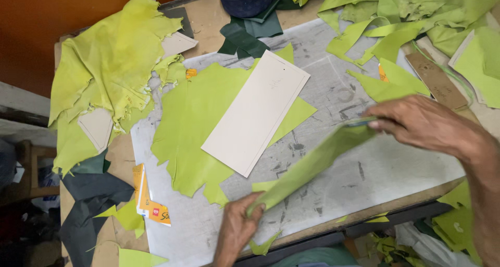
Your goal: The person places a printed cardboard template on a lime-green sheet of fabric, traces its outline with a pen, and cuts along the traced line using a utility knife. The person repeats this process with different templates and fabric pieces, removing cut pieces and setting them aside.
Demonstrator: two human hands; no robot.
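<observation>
A grey, scuffed cutting sheet [333, 189] is covering most of the desk [208, 17], and an orange wall is showing beyond the far edge. Scraps are crowding the desk on three sides: a heap of yellow-green leather [109, 64] is hanging over the far left corner, more green offcuts [406, 12] are piling up at the far right, and dark green pieces [245, 35] are lying at the far edge. The only open room is lying on the sheet's near right part, under and behind the hands.

The left hand [237, 230] is pinching the near end of a long green leather strip [312, 165] at the desk's near edge, fingers closed on it. The right hand [422, 124] is gripping the strip's far end, fingers curled shut around it, so the strip is stretching slantwise above the sheet between both hands.

Just left of the strip, a pale rectangular card template [255, 113] is lying tilted on a large green leather piece [187, 126]. An orange wrapper [148, 202] is resting near the sheet's left edge. A brown card strip [437, 82] is lying beyond the right hand.
</observation>
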